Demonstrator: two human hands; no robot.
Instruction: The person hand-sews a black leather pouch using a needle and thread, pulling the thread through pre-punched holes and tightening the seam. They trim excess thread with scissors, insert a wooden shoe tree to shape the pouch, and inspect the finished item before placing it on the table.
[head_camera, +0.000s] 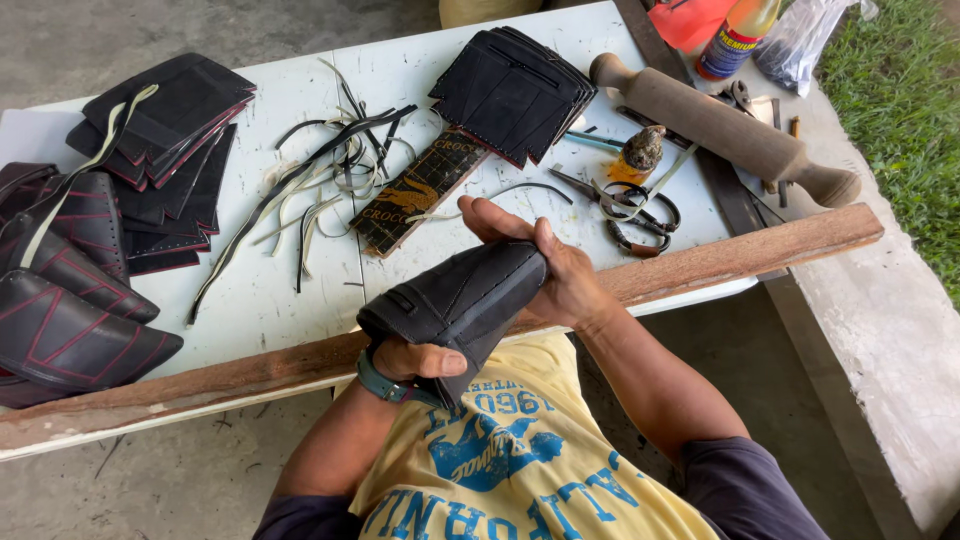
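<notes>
I hold a curved black leather piece (462, 300) with stitched seams over the table's near edge, in front of my chest. My left hand (415, 358) grips its lower end, thumb across the leather, with a teal band on the wrist. At the upper end my right hand (548, 265) clasps it, fingers wrapped over the top. The piece is bent into a rounded, tube-like shape between the two hands.
The white table (300, 300) has a wooden strip (740, 255) along its near edge. On it lie stacks of black leather pieces (160, 120) (515, 90), curved pieces (60, 320) at left, loose strips (320, 180), a ruler (420, 190), scissors (625, 200), a rolling pin (720, 125) and a glue bottle (735, 35).
</notes>
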